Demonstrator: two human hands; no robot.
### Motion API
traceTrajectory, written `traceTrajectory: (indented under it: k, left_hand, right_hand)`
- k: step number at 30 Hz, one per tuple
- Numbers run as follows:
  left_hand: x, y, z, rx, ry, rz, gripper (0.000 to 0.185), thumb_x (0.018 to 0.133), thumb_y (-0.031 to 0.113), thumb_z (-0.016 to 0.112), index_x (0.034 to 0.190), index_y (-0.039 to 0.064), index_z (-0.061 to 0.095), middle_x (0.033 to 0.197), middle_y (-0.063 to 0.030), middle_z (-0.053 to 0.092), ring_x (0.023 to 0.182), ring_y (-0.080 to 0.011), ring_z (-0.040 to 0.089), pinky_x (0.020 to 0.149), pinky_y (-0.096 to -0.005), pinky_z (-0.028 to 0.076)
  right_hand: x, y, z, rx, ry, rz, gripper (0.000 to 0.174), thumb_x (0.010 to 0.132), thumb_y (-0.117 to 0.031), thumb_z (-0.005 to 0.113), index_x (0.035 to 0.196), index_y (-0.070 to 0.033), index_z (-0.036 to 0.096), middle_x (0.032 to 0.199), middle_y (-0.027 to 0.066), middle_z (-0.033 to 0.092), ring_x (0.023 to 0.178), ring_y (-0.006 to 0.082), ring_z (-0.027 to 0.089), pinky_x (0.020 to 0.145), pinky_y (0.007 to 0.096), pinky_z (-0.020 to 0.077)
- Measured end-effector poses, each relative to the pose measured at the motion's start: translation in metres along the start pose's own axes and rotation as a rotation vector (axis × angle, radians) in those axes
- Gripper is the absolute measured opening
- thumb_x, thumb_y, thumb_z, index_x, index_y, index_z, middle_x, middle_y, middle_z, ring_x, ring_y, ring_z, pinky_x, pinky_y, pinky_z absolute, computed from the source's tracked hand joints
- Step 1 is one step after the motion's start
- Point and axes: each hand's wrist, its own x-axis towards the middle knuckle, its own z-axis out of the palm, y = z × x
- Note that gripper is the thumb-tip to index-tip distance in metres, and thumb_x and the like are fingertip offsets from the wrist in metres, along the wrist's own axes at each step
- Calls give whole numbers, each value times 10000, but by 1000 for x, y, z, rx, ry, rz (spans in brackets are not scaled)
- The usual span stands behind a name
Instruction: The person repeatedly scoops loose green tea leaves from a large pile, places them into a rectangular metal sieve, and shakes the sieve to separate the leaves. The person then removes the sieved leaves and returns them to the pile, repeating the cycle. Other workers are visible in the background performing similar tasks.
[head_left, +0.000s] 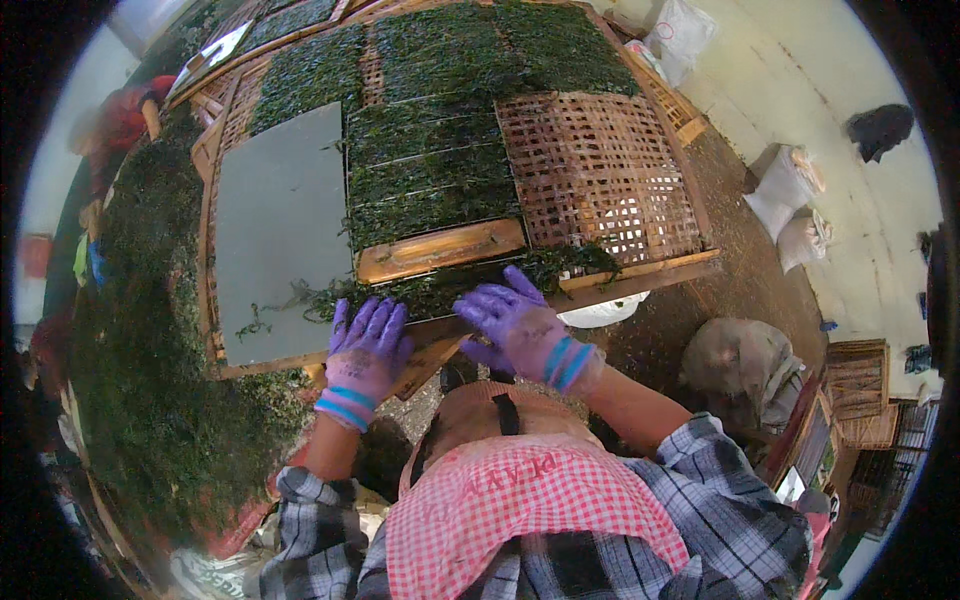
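Both of my hands wear purple gloves with pink, blue-striped cuffs. My left hand lies with fingers spread at the front edge of the rack, its fingertips at a strip of loose green leaf shreds. To its right, my right hand is spread over the same strip, palm down, holding nothing. Just beyond the hands a wooden bar lies across a leaf-covered panel marked by thin pale lines. A smooth grey sheet is left of this panel, with a few shreds near its lower right corner.
Right of the panel, bare woven bamboo lattice shows. More leaf layers cover the rack's far part. A large leaf heap lies left, near another person. White sacks stand along the right wall; a bulky sack is nearer.
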Motion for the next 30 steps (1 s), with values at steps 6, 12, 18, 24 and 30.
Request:
traceTrajectory:
  k: [6, 12, 18, 24, 30]
  left_hand:
    - [-1, -4, -14, -43, -1, 92, 492, 816, 304, 658, 1261, 124, 551, 1282, -75, 563, 1227, -256, 493, 1096, -524, 281]
    - [48, 49, -14, -249, 135, 210, 494, 831, 273, 642, 1280, 101, 528, 1348, -99, 511, 1289, -285, 439, 1108, -496, 275]
    - [95, 107, 46, -329, 25, 157, 475, 870, 302, 588, 1281, 73, 524, 1397, -120, 464, 1351, -294, 360, 1129, -466, 247]
    - [103, 117, 40, -226, -170, 66, 529, 923, 393, 477, 1359, 94, 468, 1451, -129, 395, 1393, -272, 281, 1150, -463, 180]
    - [65, 77, 4, -411, -304, -89, 485, 889, 344, 554, 1301, 92, 519, 1350, -142, 502, 1304, -337, 406, 1101, -475, 286]
  right_hand:
    - [-24, 39, -42, -93, 23, 97, 482, 871, -440, 560, 1242, -131, 570, 1215, 101, 606, 1176, 278, 524, 1119, 511, 221]
    - [-36, 87, -35, -117, -36, 284, 725, 795, -361, 676, 1429, -190, 367, 1476, 122, 338, 1363, 320, 301, 1135, 494, 202]
    - [0, 90, -32, -100, -138, 261, 476, 763, -245, 703, 1220, -168, 594, 1416, 128, 424, 1316, 323, 374, 1103, 456, 284]
    - [38, 39, -70, 359, -258, 382, 324, 849, -308, 640, 1106, -111, 653, 1159, 155, 627, 1052, 329, 605, 910, 402, 481]
    - [32, 23, -77, 361, 328, 351, 386, 909, -344, 568, 1180, -71, 603, 1148, 164, 636, 1039, 336, 611, 930, 427, 466]
